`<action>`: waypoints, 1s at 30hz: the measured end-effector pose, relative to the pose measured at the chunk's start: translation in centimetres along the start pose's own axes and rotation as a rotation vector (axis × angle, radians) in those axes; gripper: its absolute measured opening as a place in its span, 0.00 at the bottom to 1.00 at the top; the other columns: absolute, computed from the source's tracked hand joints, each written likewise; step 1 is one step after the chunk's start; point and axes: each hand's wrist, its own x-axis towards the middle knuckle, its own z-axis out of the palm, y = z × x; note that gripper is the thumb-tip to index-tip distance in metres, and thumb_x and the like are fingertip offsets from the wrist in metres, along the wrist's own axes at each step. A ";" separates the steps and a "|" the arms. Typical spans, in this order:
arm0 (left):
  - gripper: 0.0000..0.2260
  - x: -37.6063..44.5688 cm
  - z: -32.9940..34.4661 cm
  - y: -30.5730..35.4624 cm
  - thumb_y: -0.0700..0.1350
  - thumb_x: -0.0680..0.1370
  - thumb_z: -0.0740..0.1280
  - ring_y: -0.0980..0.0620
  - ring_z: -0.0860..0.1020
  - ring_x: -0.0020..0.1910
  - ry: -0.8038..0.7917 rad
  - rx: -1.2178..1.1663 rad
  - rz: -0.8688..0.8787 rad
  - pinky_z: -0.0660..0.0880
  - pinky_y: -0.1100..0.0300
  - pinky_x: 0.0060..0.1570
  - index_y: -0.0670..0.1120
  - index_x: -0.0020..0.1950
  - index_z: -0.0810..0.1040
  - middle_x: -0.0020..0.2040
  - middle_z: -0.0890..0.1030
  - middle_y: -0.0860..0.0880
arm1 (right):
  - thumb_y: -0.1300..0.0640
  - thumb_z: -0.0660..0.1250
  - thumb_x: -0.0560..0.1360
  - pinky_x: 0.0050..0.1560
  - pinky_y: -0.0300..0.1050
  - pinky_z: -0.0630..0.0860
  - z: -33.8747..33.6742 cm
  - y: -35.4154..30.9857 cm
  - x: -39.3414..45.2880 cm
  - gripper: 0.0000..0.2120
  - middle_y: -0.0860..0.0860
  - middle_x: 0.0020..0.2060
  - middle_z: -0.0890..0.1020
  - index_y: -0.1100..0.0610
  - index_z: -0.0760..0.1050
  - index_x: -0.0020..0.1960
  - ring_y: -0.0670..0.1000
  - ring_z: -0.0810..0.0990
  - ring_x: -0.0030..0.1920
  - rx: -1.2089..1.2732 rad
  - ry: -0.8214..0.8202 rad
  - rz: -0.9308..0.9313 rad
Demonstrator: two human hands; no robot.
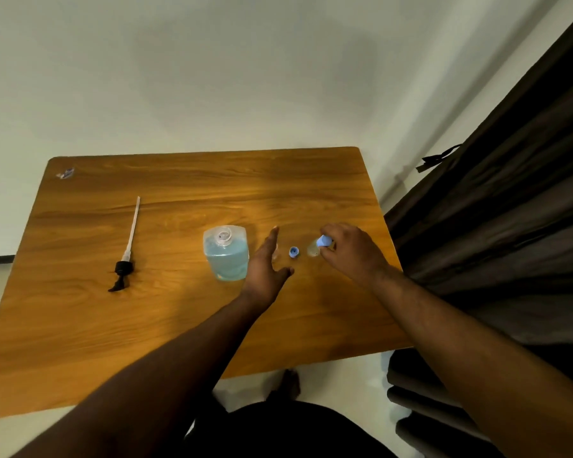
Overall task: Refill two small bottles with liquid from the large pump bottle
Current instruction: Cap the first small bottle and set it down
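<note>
Large bottle (226,253), clear w/ blue liquid, stands upright mid-table (80,325), neck open, no pump. Pump head (123,271) w/ its long tube lies flat well apart at 9 o'clock from the bottle, tube pointing to 12.

Left hand (265,269) sits just at 3 o'clock of the large bottle, fingers straight and spread, thumb out toward 3, gripping nothing. A small clear bottle (275,251) is partly hidden right behind those fingers; touching or not, can't tell.

Loose blue cap (293,251) rests on the table btwn the two hands.

Right hand (351,251) at 3 o'clock of that cap, fingertips pinched on a second blue cap (323,241), held tilted at the top of the other small bottle (313,249). That bottle stands just at 9 o'clock of the fingertips.

Dark curtain (510,193) hangs past the table's 3 o'clock edge.
</note>
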 end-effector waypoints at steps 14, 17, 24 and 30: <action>0.42 3.4 4.1 -4.8 0.38 0.67 0.77 0.52 0.66 0.67 0.206 -0.117 -0.284 0.67 0.56 0.63 0.49 0.75 0.57 0.72 0.66 0.46 | 0.60 0.67 0.73 0.43 0.41 0.69 7.7 5.4 3.4 0.10 0.56 0.49 0.80 0.60 0.76 0.54 0.54 0.78 0.48 0.141 -0.054 0.129; 0.40 3.6 4.5 -5.4 0.39 0.68 0.77 0.51 0.67 0.68 0.207 -0.127 -0.314 0.68 0.54 0.65 0.50 0.74 0.59 0.72 0.67 0.47 | 0.59 0.67 0.72 0.42 0.42 0.69 7.8 5.7 3.9 0.10 0.55 0.48 0.79 0.59 0.76 0.53 0.55 0.77 0.47 0.147 -0.057 0.125; 0.35 4.7 5.3 -5.4 0.43 0.72 0.75 0.56 0.68 0.63 0.239 -0.143 -0.346 0.66 0.61 0.60 0.48 0.74 0.62 0.70 0.70 0.49 | 0.57 0.71 0.72 0.53 0.47 0.76 8.3 6.1 4.1 0.21 0.55 0.57 0.79 0.58 0.74 0.63 0.54 0.78 0.56 0.168 -0.076 0.099; 0.19 5.2 5.4 -5.2 0.43 0.76 0.70 0.48 0.75 0.62 0.267 -0.008 -0.285 0.67 0.63 0.56 0.46 0.67 0.73 0.63 0.77 0.46 | 0.50 0.73 0.71 0.55 0.47 0.74 7.8 6.5 3.4 0.31 0.55 0.61 0.76 0.54 0.67 0.70 0.55 0.72 0.62 0.090 -0.031 0.114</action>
